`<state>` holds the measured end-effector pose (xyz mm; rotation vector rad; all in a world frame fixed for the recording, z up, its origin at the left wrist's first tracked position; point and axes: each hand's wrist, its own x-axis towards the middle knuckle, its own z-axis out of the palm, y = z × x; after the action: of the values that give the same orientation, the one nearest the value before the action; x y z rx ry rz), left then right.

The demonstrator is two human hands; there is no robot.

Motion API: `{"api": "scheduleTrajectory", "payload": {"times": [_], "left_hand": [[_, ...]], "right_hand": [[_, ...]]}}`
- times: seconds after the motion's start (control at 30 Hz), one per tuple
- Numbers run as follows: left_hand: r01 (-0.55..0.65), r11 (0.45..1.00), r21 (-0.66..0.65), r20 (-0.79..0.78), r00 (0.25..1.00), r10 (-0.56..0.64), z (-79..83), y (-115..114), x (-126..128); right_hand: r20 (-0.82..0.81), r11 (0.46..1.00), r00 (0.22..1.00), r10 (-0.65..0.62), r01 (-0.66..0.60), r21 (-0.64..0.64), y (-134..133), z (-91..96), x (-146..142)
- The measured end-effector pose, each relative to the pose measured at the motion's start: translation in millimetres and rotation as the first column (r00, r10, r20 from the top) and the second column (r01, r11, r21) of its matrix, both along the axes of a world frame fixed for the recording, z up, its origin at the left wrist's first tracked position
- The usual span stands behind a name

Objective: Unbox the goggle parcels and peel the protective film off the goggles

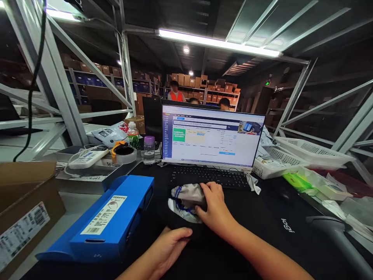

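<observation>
A grey cloth pouch (190, 193) with a blue drawstring lies on the black desk mat in front of the keyboard, and pale plastic wrapping shows under it. My right hand (215, 204) grips the pouch's right side, thumb in front and fingers over the top. What is inside the pouch is hidden. Nearer to me, my left hand (170, 247) is just below the pouch and apart from it, its thumb stretched out and nothing seen in it. A long blue box (134, 202) with a white product label lies left of both hands.
Behind the pouch stand a keyboard (208, 177) and a lit monitor (204, 136). A cardboard box (26, 210) is at far left, tape rolls (124, 151) and a purple-capped bottle (149, 149) behind. Rightward are a mouse (282, 190), a scanner (329, 227) and white baskets (276, 159).
</observation>
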<state>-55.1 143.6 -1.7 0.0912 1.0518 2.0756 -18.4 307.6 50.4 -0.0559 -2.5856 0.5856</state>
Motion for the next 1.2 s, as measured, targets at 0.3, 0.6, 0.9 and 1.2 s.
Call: {"api": "scheduleTrajectory", "payload": {"times": [0.3,0.6,0.9,1.2], "left_hand": [[0.037,0.999,-0.023,0.019,0.999,-0.036,-1.3,2.8,-3.2],[-0.031,0.999,0.012,0.05,0.998,0.03,-4.5,6.8,0.8],[0.056,0.998,0.016,0.113,0.992,-0.057,-4.1,0.2,-12.0],[0.083,0.997,-0.003,0.115,0.99,-0.082,-0.2,-2.9,-15.7]], "right_hand": [[-0.035,0.997,0.999,-0.028,0.031,0.067,-8.6,-6.3,4.5],[-0.055,0.991,0.998,0.025,-0.018,0.133,-5.1,-5.1,2.9],[0.053,0.933,0.994,0.092,-0.068,-0.354,13.2,14.8,-2.9],[-0.004,0.851,0.993,-0.117,0.098,-0.516,109.4,68.5,7.0]]}}
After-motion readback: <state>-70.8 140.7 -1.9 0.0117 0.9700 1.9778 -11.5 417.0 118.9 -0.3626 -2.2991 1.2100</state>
